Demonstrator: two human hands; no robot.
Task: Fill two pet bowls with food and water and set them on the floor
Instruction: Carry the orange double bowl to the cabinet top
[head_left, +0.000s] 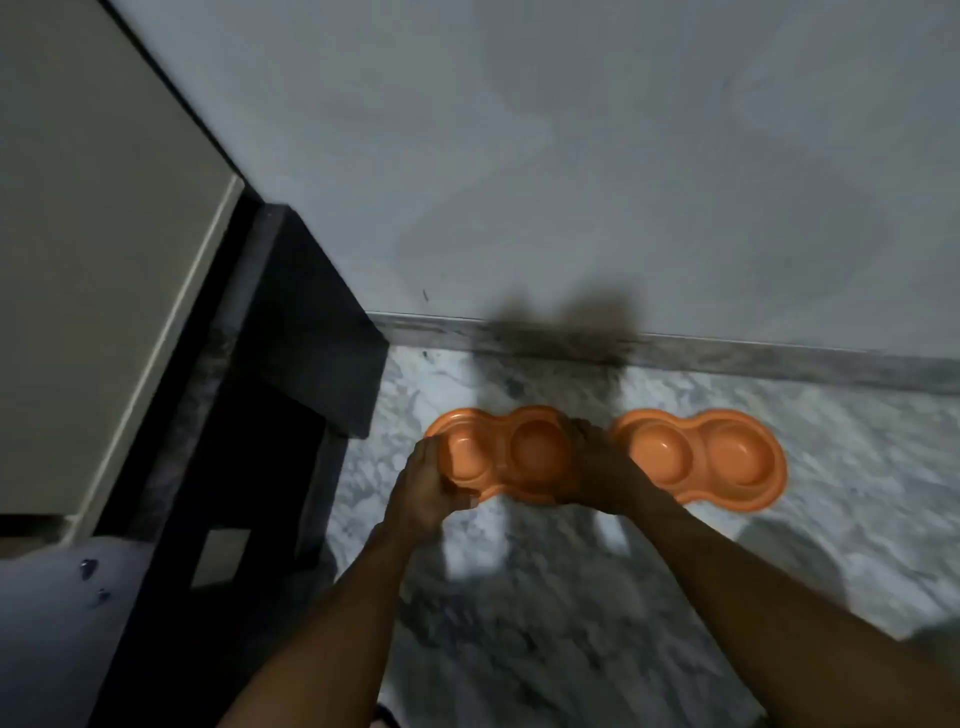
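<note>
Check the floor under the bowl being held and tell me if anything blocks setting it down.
Nothing visible does. Both hands, left hand and right hand, hold the left bowl over bare marble floor; the second bowl lies beside it, apart.

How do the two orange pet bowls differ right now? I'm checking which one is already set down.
The left bowl is held by both hands, left hand and right hand gripping its ends; the right bowl lies untouched on the marble floor. The left bowl sits nearer the dark cabinet. Both are orange, double-welled and look empty.
</note>
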